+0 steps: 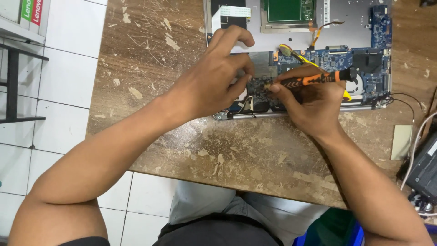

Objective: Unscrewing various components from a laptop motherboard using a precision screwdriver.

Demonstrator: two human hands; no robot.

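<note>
An opened laptop (291, 41) lies at the far side of a worn wooden table (182, 150), its blue circuit board (378, 64) exposed. My right hand (314, 98) grips an orange and black screwdriver (318, 79), held almost level, tip pointing left onto the board's near left part. My left hand (216, 77) rests on the laptop just left of the tip, fingers curled, thumb and forefinger close to the tip. Whether they pinch anything is hidden. A yellow-handled tool (296, 54) lies on the board behind the screwdriver.
White ribbon cable (227, 11) and a green board (287, 10) sit at the laptop's far side. Thin black wires (405, 102) trail off its right end toward a dark device (425, 166) at the table's right edge. White tiled floor (63, 82) lies to the left.
</note>
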